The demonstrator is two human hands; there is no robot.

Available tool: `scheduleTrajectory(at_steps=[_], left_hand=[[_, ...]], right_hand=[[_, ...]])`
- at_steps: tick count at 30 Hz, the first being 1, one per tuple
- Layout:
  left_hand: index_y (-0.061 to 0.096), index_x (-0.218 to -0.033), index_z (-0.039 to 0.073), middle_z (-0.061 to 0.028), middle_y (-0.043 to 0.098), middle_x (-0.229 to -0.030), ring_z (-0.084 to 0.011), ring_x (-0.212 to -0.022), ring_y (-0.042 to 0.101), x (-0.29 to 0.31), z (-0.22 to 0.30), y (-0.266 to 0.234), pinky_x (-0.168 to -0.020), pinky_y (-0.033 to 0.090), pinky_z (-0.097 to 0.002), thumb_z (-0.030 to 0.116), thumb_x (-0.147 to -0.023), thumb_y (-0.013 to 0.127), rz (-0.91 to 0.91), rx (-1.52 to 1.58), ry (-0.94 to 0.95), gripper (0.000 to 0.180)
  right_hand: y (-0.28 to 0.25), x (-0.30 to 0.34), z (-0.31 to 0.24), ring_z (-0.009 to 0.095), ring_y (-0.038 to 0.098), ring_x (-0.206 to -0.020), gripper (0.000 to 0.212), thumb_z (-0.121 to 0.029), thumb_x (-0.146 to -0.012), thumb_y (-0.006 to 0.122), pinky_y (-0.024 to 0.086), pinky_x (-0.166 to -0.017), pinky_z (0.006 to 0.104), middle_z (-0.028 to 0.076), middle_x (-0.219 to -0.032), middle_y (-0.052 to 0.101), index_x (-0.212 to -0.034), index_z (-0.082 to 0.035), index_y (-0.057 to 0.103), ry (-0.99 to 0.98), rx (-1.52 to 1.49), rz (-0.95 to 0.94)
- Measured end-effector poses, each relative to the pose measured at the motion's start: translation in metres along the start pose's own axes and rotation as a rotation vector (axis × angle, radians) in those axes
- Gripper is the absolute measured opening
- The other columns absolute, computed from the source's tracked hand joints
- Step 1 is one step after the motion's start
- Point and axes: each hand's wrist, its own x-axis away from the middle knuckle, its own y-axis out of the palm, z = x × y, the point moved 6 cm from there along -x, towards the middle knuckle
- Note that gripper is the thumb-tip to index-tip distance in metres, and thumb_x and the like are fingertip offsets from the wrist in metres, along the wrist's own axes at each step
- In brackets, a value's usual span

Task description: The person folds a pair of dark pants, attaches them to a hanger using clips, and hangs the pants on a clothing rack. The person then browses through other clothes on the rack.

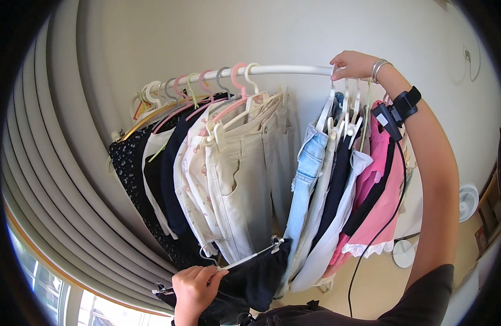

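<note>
Low in front of me, my left hand (195, 290) pinches the middle of a white-barred clip hanger (249, 259) with metal clips and a metal hook. A black garment (256, 282) hangs from it; whether shorts or a skirt, I cannot tell. My right hand (356, 64) is raised to the white clothes rail (294, 69), fingers curled on the hook of a white hanger (326, 113) there. Light blue jeans (307, 163) hang just below that hand. Left of the gap on the rail hang cream trousers (237, 168).
Patterned and dark clothes (133, 168) crowd the rail's left part, pink garments (378, 190) its right end. Grey curtain folds (60, 179) line the left side above a window (41, 277). A white fan (467, 202) stands at right. A black cable (378, 239) hangs from my right wrist device (396, 113).
</note>
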Motion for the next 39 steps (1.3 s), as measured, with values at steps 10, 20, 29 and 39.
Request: scheduleTrajectory(at_steps=[10, 20, 29, 39], left_hand=[[0.065, -0.068, 0.005, -0.0051, 0.058, -0.054, -0.0205, -0.046, 0.056, 0.000, 0.003, -0.003, -0.043, 0.041, -0.0298, 0.012, -0.068, 0.083, 0.022, -0.037, -0.039, 0.019], [0.060, -0.065, 0.004, -0.0041, 0.054, -0.053, -0.0200, -0.048, 0.052, 0.022, 0.017, -0.059, -0.050, 0.038, -0.0308, 0.010, -0.060, 0.084, 0.221, -0.292, -0.097, 0.025], [0.061, -0.069, 0.004, -0.0048, 0.058, -0.061, -0.0227, -0.058, 0.053, 0.030, 0.037, -0.087, -0.064, 0.041, -0.0325, 0.016, -0.060, 0.085, 0.387, -0.462, 0.005, 0.028], [0.064, -0.070, 0.002, -0.0084, 0.063, -0.063, -0.0237, -0.053, 0.059, 0.008, 0.057, -0.108, -0.053, 0.045, -0.0327, 0.010, -0.073, 0.081, 0.439, -0.368, 0.255, 0.019]], right_hand=[[0.004, -0.035, -0.054, 0.029, 0.066, -0.091, 0.061, -0.040, -0.074, 0.077, 0.051, -0.083, 0.0347, 0.021, -0.100, 0.069, -0.113, 0.005, 0.064, -0.111, -0.021, 0.107], [0.002, -0.073, -0.129, 0.032, 0.067, -0.080, 0.057, -0.045, -0.067, 0.079, 0.052, -0.073, 0.0377, 0.021, -0.087, 0.069, -0.093, 0.004, 0.067, -0.130, 0.093, 0.110], [0.010, -0.081, -0.152, 0.034, 0.067, -0.080, 0.056, -0.050, -0.075, 0.071, 0.053, -0.074, 0.0403, 0.021, -0.087, 0.069, -0.092, 0.004, 0.068, -0.148, 0.148, 0.134], [-0.027, -0.003, 0.003, 0.026, 0.065, -0.094, 0.058, -0.051, -0.078, 0.070, 0.050, -0.084, 0.0341, 0.017, -0.097, 0.069, -0.111, -0.003, 0.068, 0.230, 0.337, -0.180]])
